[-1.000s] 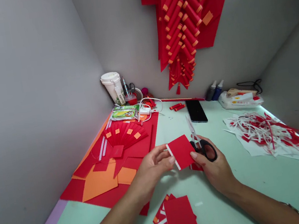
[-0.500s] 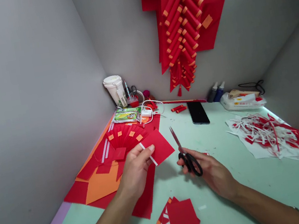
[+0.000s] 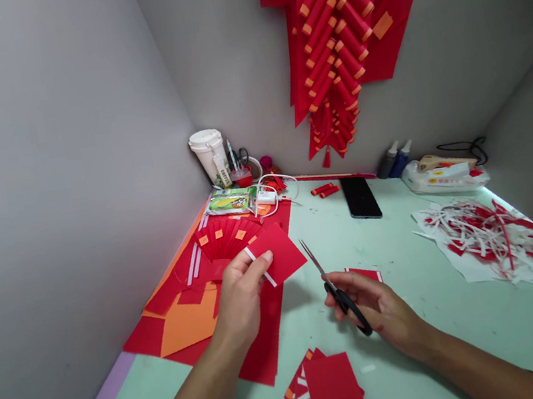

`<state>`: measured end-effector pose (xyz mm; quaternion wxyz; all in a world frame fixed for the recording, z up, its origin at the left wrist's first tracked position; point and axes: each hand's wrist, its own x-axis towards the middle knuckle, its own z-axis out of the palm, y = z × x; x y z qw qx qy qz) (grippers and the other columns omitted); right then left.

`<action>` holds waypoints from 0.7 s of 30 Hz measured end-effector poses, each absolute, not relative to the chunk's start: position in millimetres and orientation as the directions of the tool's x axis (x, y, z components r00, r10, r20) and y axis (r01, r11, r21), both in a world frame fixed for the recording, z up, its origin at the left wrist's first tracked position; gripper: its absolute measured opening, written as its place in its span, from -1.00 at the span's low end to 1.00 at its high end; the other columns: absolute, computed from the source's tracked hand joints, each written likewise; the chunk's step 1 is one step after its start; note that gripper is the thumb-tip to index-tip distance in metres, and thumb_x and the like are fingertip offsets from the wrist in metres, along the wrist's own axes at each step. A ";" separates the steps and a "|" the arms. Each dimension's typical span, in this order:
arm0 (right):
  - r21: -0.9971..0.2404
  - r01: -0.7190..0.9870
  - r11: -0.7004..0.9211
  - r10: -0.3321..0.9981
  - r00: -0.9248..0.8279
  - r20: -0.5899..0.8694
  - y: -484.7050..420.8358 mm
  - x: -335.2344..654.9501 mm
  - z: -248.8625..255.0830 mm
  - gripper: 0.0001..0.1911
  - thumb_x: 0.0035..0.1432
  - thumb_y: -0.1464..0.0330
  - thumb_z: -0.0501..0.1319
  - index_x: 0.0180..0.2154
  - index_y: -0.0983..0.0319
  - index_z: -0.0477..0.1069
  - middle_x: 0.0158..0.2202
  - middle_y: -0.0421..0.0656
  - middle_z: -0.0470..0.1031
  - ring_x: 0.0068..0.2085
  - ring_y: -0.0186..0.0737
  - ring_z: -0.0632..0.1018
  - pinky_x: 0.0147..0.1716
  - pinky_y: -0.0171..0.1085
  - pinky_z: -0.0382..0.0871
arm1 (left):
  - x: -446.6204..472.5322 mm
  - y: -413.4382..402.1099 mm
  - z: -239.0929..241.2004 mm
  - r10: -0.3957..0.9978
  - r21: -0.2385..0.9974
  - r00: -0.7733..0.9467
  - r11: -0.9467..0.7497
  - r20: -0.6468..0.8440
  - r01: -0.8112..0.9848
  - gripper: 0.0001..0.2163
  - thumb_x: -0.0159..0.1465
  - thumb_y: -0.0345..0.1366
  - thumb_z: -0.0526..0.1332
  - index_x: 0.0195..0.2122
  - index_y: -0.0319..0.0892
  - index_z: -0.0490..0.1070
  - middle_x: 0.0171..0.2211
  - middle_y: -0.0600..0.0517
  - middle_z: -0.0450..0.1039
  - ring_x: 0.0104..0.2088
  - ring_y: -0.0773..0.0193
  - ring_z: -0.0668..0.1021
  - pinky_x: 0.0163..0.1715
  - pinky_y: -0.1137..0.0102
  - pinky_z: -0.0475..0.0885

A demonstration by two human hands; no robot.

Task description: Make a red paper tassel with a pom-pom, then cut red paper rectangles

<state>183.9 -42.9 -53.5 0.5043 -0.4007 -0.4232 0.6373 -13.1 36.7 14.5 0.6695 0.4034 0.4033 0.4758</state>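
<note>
A red paper card (image 3: 282,253) with a white strip along its left edge is pinched in my left hand (image 3: 243,291), thumb on top, above the table. My right hand (image 3: 374,304) is closed round black-handled scissors (image 3: 338,292). Their blades look shut and point up and left, apart from the card. Partly behind my right hand lies another red card (image 3: 366,272) with white edging. Nearer me is a stack of red cards (image 3: 333,391), some showing white strips and orange patches.
Red and orange sheets (image 3: 189,323) and a red paper fan (image 3: 222,237) cover the left side. A phone (image 3: 360,197) and two red paper rolls (image 3: 328,189) lie at the back. Paper scraps (image 3: 495,237) are heaped at right. Paper firecrackers (image 3: 332,40) hang on the wall.
The scissors have dropped slightly and turned in my right hand, which has shifted right and down. More of the red card behind it shows. The view has shifted a little.
</note>
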 end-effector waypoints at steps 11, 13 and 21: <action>-0.953 -0.250 -0.169 0.981 -0.138 -0.138 -43.5 183.3 -49.9 -0.62 0.11 0.20 0.31 -0.02 0.10 0.46 -0.27 -0.12 0.51 -0.34 -0.29 0.46 -0.34 -0.28 0.36 | -14.5 36.1 15.4 0.970 0.944 0.173 0.213 -0.173 -0.252 -0.79 0.17 -0.27 0.30 -0.53 -0.19 0.32 -0.61 0.19 0.28 -0.60 0.49 0.30 -0.57 0.61 0.24; -0.955 -0.244 -0.171 0.981 -0.134 -0.142 -43.4 183.2 -48.9 -0.61 0.10 0.17 0.31 -0.03 0.11 0.46 -0.29 -0.13 0.50 -0.36 -0.30 0.45 -0.37 -0.28 0.35 | -14.6 35.8 15.1 0.971 0.952 0.164 0.207 -0.173 -0.224 -0.81 0.16 -0.25 0.30 -0.51 -0.18 0.35 -0.61 0.19 0.29 -0.59 0.48 0.31 -0.57 0.59 0.26; -0.956 -0.240 -0.168 0.983 -0.114 -0.144 -42.5 182.3 -48.7 -0.62 0.08 0.18 0.32 -0.05 0.13 0.48 -0.32 -0.15 0.49 -0.40 -0.29 0.44 -0.31 -0.22 0.40 | -14.7 36.6 12.2 0.977 0.963 0.136 0.187 -0.162 -0.194 -0.85 0.16 -0.21 0.30 -0.45 -0.17 0.43 -0.59 0.17 0.37 -0.57 0.44 0.37 -0.53 0.57 0.30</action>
